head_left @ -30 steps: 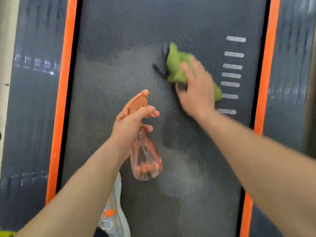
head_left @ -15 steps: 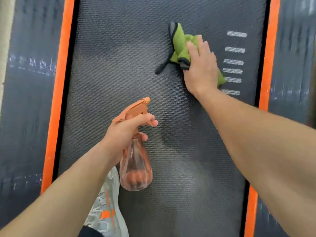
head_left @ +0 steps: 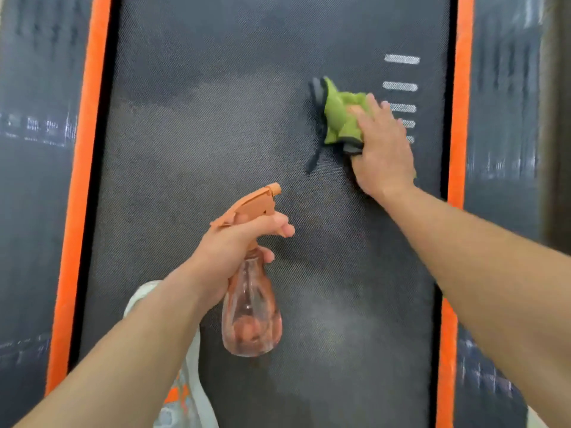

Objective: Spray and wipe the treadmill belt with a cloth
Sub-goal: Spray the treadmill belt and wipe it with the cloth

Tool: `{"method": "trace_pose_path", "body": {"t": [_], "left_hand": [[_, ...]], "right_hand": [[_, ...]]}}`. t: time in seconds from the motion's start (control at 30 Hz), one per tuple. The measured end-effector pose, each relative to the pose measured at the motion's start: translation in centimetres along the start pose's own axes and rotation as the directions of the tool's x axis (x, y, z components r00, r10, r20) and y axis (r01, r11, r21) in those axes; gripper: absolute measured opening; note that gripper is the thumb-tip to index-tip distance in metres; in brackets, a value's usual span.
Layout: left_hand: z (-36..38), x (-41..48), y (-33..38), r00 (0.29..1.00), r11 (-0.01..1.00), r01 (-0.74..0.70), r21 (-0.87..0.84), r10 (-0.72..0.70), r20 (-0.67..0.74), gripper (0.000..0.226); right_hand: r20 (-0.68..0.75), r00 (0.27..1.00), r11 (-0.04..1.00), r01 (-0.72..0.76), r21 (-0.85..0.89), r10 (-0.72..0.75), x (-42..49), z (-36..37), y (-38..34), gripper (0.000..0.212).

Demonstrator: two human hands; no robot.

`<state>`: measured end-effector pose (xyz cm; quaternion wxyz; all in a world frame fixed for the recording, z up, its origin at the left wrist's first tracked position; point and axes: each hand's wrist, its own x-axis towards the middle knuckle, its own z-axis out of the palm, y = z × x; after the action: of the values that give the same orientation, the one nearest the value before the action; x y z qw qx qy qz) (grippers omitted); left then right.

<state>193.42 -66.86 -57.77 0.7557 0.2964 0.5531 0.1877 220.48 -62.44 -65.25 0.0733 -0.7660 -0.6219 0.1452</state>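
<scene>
The flat right hand (head_left: 381, 149) half hides the crumpled green cloth (head_left: 338, 118) it presses; left hand (head_left: 228, 251) grips a clear orange-topped spray bottle (head_left: 251, 316).

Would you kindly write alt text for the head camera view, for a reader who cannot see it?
A right hand presses a green cloth on a dark treadmill belt beside white stripes. The left hand grips an orange-topped clear spray bottle above the belt, which has orange strips along both sides.
</scene>
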Motion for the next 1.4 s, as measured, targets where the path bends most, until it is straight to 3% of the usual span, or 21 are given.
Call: {"method": "trace_pose_path", "body": {"t": [0.07, 0.13, 0.2, 0.27, 0.4, 0.47, 0.67, 0.87, 1.03, 1.17, 1.3, 1.4], "left_hand": [[0.4, 0.2, 0.1, 1.0, 1.0, 0.02, 0.02, -0.02, 0.004, 0.036], [0.6, 0.2, 0.4, 0.999, 0.997, 0.05, 0.065, -0.049, -0.017, 0.036], [0.5, 0.1, 1.1, 0.999, 0.996, 0.045, 0.079, -0.043, -0.024, 0.039], [0.0, -0.2, 1.7, 1.0, 0.998, 0.013, 0.068, -0.013, -0.012, 0.043], [-1.0, -0.9, 2.7, 1.0, 0.998, -0.001, 0.064, 0.003, -0.025, 0.041], [-1.6, -1.0, 3.1, 0.999, 0.998, 0.009, 0.056, -0.007, -0.046, 0.041], [-3.1, -0.9, 4.0, 0.995, 1.0, 0.017, 0.021, -0.015, -0.102, 0.038], [-4.1, 1.4, 4.8, 0.971, 1.0, 0.028, -0.005, -0.028, -0.237, 0.026], [-4.7, 1.9, 4.5, 0.981, 1.0, 0.014, 0.028, -0.008, -0.194, 0.035], [-4.7, 1.7, 4.0, 0.968, 0.996, 0.088, -0.006, -0.086, -0.235, 0.023], [-4.5, 0.1, 2.0, 0.975, 0.995, 0.095, -0.016, -0.096, -0.198, 0.036], [-4.1, -1.4, 0.0, 0.961, 0.992, 0.111, -0.061, -0.122, -0.248, 0.036]], "right_hand": [[-0.084, 0.988, 0.991, -0.129, 0.043, 0.132, 0.0, 0.5, -1.4, 0.072], [-0.118, 0.992, 0.999, -0.045, 0.009, 0.046, -5.7, 2.5, -3.4, 0.078], [0.027, 0.99, 0.991, 0.135, -0.01, -0.135, -15.8, 4.2, -5.6, 0.094], [0.211, 0.936, 0.953, 0.298, -0.048, -0.282, -23.6, 4.4, -6.3, 0.107], [0.267, 0.892, 0.909, 0.404, -0.105, -0.365, -24.3, 3.8, -5.1, 0.085], [0.243, 0.907, 0.921, 0.376, -0.101, -0.344, -22.5, 3.2, -5.2, 0.086], [0.102, 0.994, 1.0, 0.026, -0.001, -0.026, -16.0, 3.3, -6.3, 0.096], [0.053, 0.999, 0.999, 0.006, -0.053, -0.004, -15.8, 4.5, -6.3, 0.091], [0.012, 1.0, 0.998, 0.025, -0.061, -0.024, -15.9, 4.5, -6.4, 0.092], [0.001, 1.0, 0.998, 0.023, -0.066, -0.023, -16.0, 4.4, -6.5, 0.093], [0.015, 1.0, 0.998, 0.022, -0.058, -0.022, -16.0, 4.1, -6.6, 0.088], [0.032, 0.999, 0.999, 0.022, -0.05, -0.02, -16.0, 3.8, -6.7, 0.085]]}}
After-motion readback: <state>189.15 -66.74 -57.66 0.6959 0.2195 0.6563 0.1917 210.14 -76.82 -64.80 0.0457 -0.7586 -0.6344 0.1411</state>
